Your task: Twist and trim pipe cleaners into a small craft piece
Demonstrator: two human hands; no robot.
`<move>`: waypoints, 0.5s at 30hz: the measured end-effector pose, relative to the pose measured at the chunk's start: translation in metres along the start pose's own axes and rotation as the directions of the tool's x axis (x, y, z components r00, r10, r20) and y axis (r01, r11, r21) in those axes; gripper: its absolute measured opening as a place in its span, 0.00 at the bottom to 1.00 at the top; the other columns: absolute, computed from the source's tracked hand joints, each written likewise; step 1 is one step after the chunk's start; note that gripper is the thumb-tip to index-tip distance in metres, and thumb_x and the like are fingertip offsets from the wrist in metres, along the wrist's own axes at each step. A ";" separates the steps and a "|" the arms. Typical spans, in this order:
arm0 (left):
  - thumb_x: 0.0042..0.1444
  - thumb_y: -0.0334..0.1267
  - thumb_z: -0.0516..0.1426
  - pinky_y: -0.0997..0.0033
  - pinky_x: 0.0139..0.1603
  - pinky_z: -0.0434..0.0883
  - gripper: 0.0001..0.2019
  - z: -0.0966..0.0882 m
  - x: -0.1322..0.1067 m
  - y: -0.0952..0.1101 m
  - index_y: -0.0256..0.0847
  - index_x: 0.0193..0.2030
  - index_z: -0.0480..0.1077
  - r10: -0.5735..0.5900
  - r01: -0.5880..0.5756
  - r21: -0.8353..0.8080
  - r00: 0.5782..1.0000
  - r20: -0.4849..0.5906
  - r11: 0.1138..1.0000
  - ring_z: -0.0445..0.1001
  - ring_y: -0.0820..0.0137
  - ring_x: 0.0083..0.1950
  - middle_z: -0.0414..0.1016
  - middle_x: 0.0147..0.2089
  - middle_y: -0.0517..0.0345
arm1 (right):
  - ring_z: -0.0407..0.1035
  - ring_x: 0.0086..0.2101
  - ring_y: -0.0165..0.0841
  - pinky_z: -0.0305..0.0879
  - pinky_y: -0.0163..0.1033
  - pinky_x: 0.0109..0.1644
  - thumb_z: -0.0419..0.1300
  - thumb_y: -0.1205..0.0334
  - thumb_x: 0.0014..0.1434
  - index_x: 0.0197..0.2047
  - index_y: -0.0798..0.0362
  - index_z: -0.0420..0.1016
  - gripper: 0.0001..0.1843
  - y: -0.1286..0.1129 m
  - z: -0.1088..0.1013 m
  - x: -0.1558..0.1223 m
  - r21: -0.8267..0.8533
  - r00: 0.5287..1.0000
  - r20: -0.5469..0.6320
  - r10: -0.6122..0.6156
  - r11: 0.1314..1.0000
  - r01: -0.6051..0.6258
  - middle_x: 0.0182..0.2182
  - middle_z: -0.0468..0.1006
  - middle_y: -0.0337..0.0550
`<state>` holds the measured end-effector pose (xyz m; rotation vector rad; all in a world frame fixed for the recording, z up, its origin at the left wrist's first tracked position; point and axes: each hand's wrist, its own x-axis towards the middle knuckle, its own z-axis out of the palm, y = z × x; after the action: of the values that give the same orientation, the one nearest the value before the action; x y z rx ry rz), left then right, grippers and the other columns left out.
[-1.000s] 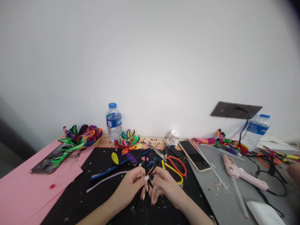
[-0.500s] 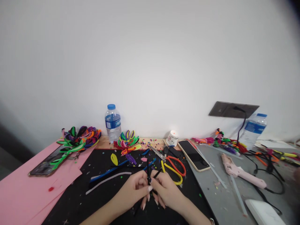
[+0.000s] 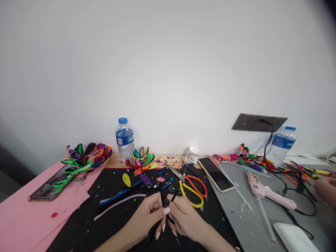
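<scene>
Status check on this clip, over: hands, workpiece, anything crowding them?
Left hand and right hand both pinched on thin black fuzzy pipe cleaners, low over black mat. Yellow-and-red-handled scissors lie close beyond right hand.

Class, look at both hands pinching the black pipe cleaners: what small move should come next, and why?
Probably a twist at the crossing. The left hand and right hand both pinch the black pipe cleaners where they meet, and the ends above splay apart, so the joint may be loose.
</scene>
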<state>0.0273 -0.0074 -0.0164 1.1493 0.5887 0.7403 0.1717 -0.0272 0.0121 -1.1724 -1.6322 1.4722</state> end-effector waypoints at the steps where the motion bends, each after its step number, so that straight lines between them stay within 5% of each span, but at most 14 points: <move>1: 0.52 0.42 0.56 0.84 0.11 0.56 0.12 0.001 0.000 0.002 0.37 0.27 0.58 0.011 -0.011 -0.001 1.000 -0.010 1.000 0.60 0.81 0.12 0.68 0.17 0.63 | 0.50 0.09 0.20 0.46 0.25 0.11 0.44 0.48 0.61 0.28 0.54 0.62 0.19 0.002 0.000 0.001 0.026 1.000 -0.006 0.009 1.000 -0.009 0.11 0.57 0.28; 9: 0.54 0.41 0.55 0.84 0.14 0.56 0.10 0.000 0.003 0.008 0.36 0.29 0.61 0.106 -0.093 0.089 0.981 -0.160 0.992 0.57 0.83 0.13 0.66 0.18 0.65 | 0.49 0.08 0.19 0.42 0.26 0.11 0.42 0.47 0.61 0.21 0.56 0.62 0.26 0.011 0.006 0.007 0.013 0.988 -0.151 0.003 1.000 -0.001 0.09 0.58 0.31; 15: 0.54 0.41 0.55 0.83 0.14 0.54 0.10 -0.001 0.004 0.009 0.36 0.30 0.62 0.099 -0.083 0.099 0.980 -0.175 0.992 0.55 0.83 0.13 0.65 0.19 0.65 | 0.49 0.09 0.20 0.42 0.27 0.12 0.43 0.48 0.61 0.19 0.55 0.60 0.25 0.010 0.007 0.007 0.049 0.988 -0.153 0.017 0.999 -0.009 0.08 0.57 0.31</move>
<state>0.0270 -0.0015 -0.0089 1.2077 0.7308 0.9097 0.1647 -0.0242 0.0006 -1.2399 -1.4804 1.3851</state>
